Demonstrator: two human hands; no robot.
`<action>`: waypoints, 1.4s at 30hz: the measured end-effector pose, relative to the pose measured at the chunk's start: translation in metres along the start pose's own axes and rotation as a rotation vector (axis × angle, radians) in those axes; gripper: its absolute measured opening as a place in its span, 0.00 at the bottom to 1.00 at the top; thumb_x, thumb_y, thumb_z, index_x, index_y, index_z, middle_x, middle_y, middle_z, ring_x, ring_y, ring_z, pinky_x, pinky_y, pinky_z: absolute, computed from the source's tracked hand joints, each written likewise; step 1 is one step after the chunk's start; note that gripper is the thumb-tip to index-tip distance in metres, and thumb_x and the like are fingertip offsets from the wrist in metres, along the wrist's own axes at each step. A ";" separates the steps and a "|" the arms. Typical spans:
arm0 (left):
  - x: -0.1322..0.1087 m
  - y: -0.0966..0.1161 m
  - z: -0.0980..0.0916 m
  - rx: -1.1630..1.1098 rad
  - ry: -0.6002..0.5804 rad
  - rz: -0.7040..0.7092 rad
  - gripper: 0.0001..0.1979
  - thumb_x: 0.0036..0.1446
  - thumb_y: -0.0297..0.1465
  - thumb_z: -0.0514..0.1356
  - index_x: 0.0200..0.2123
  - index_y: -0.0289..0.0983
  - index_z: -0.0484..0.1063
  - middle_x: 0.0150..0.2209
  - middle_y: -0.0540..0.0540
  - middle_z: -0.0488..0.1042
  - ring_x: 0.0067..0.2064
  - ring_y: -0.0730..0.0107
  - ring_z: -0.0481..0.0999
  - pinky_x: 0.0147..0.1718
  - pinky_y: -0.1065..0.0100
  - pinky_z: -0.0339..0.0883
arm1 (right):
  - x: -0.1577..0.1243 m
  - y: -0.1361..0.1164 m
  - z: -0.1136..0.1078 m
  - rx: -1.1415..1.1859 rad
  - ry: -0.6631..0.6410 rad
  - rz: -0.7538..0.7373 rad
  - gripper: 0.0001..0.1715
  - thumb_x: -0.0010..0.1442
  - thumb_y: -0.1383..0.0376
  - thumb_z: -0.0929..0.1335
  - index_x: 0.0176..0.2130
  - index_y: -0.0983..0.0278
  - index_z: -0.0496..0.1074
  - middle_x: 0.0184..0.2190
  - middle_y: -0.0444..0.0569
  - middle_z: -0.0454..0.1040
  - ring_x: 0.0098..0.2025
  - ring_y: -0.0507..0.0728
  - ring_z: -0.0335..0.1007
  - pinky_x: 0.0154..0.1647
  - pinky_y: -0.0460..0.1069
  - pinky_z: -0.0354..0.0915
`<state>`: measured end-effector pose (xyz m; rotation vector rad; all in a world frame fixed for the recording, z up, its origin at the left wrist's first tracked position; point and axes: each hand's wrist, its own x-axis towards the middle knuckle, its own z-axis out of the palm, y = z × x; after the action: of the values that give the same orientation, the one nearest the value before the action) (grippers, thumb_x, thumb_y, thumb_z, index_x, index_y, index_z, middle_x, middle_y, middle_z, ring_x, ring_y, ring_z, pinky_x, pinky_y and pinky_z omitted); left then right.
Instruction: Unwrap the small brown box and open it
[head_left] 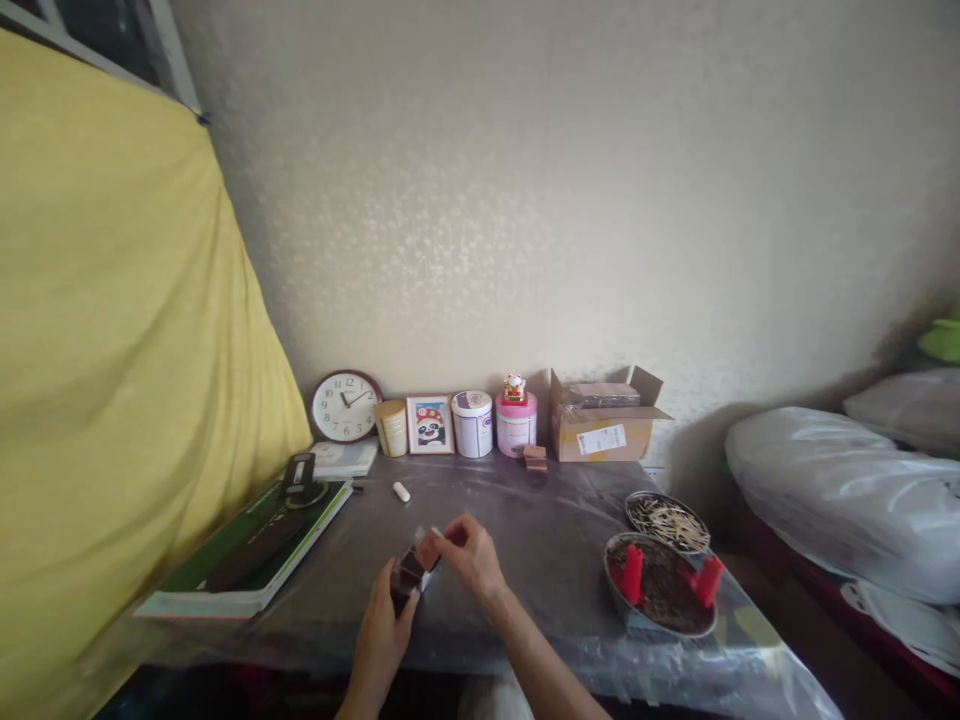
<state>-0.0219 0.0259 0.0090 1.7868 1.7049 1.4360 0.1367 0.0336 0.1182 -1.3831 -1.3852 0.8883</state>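
Observation:
A pack of small brown boxes (pixel 409 573) in clear plastic wrap is above the table's near edge, tilted up to the right. My left hand (pixel 381 625) grips its lower end, thumb on the near side and fingers round the far side. At the upper end is a reddish-brown box (pixel 429 550), and my right hand (pixel 471 552) pinches the wrap or the box edge there; which one, I cannot tell. Similar brown boxes (pixel 535 459) sit by the pink tin (pixel 516 425). A small white oblong thing (pixel 401 492) lies beyond my hands.
Along the wall stand a clock (pixel 347 406), a panda picture (pixel 430 426), a white tin (pixel 473 425) and a cardboard box (pixel 604 440). Right are a bowl of sticks (pixel 667 522) and a bowl with red candles (pixel 634 575). Left, a green book (pixel 232 535) bears a long dark object.

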 end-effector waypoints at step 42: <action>-0.129 0.229 0.047 -1.458 -0.654 -0.486 0.21 0.50 0.44 0.63 0.48 0.47 0.73 0.40 0.44 0.76 0.44 0.62 0.74 0.50 0.60 0.61 | -0.190 0.039 -0.163 -0.106 0.446 -0.603 0.07 0.59 0.68 0.65 0.40 0.59 0.65 0.35 0.48 0.70 0.37 0.54 0.69 0.37 0.45 0.65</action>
<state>0.1755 -0.1272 0.1042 0.7377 0.3617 1.0953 0.2859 -0.1705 0.1029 -1.0545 -1.3857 0.1030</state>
